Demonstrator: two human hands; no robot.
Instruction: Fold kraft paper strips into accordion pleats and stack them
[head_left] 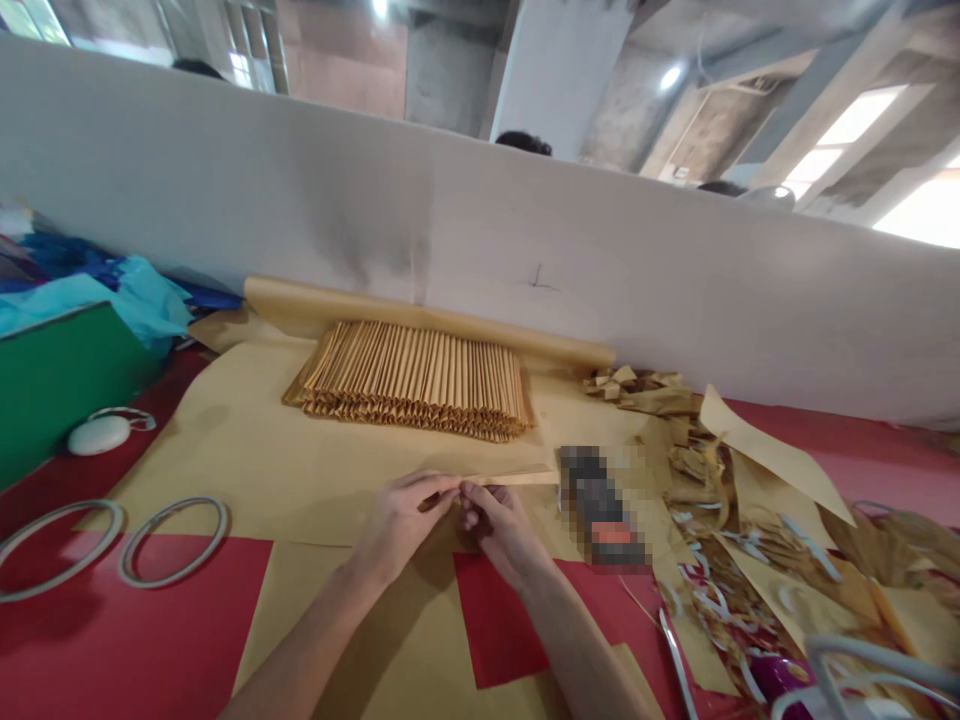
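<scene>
Bare hands [401, 518], paper strip [529, 477], narrow, pale tan

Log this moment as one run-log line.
left hand: pinching paper strip, left end | right hand: same end, fingertips together | pleated paper: beyond hands | paper roll: behind pleated paper

The folded paper [416, 375] lies behind the left hand [409, 510] and right hand [501, 525], before a paper roll [431, 318] along the partition [300, 190], two rings [224, 522] to the left, paper scraps [694, 462] to the right.
</scene>
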